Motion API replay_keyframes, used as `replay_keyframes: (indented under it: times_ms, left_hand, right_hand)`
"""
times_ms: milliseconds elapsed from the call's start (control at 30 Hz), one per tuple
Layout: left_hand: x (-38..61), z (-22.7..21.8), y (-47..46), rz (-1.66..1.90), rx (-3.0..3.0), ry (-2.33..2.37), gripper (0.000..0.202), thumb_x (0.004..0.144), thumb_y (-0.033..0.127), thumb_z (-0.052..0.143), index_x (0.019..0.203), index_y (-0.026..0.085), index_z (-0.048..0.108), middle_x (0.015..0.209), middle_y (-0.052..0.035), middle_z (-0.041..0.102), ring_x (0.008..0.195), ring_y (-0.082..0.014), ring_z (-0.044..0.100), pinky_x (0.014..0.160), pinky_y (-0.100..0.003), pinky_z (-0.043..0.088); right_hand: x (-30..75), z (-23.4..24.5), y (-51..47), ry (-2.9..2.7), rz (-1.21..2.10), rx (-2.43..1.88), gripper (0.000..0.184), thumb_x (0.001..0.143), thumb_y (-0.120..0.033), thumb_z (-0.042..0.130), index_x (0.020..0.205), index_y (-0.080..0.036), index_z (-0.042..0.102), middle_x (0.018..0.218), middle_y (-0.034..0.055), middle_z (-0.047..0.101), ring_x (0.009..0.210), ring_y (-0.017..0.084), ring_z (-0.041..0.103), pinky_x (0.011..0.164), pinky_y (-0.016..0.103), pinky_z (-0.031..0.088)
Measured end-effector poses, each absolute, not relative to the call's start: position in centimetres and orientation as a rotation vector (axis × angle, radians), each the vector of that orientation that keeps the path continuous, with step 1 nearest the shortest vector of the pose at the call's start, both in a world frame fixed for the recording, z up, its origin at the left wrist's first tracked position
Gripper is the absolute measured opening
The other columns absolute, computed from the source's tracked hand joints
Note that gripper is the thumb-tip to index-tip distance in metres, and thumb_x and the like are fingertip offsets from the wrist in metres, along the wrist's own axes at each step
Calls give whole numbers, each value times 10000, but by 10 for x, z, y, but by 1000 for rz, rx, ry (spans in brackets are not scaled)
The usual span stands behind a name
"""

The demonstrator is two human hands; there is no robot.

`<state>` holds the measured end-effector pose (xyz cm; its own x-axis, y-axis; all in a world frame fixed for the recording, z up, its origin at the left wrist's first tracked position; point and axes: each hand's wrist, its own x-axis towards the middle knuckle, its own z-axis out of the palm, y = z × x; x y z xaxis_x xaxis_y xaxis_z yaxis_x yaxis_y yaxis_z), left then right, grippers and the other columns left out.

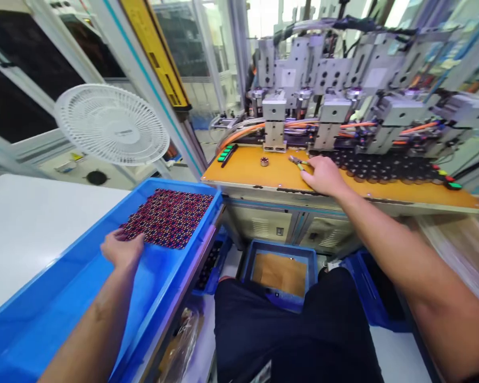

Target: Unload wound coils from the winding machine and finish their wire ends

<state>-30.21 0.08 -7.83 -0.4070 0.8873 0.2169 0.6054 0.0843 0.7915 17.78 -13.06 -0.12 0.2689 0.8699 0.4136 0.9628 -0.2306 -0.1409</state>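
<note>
My left hand (123, 249) reaches into the long blue tray (83, 282), at the near edge of a dense block of small round parts (171, 215) with red, blue and pale dots. Its fingers are curled against the parts; what lies between them is hidden. My right hand (325, 174) is above the orange worktop (245, 169), closed around a pair of pliers (299, 162) with green handles. The metal jaws point left, toward a single small round part (264, 161) standing apart on the worktop.
Machine fixtures (275, 122) with orange hoses line the worktop's back. Many dark round parts (379, 167) crowd its right side. Green buttons (226, 153) sit at the left end. A white fan (114, 125) stands behind the tray. Below is a blue bin (312, 266) holding cardboard.
</note>
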Motion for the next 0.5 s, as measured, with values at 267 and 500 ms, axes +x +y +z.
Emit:
replay_keyframes:
  times_ms: [267,500]
  left_hand:
    - [-91,19,3,1041,2164,1240,435,704,254,805,1109,176,669,1070,-54,717,988,-215,657,988,-375,493]
    - [11,10,9,900,2074,1230,790,635,205,857,1338,117,508,949,-73,695,899,-231,664,919,-387,500]
  right_hand:
    - [177,-1,-136,-1631,-394,-1999,368,876,-426,591,1049,-122,705,1087,155,716,1005,280,639,925,403,501]
    - [170,0,-158,-1566,-621,-1728,612,867,-519,569,1333,-123,558,1437,211,521,1396,359,410,1176,552,320]
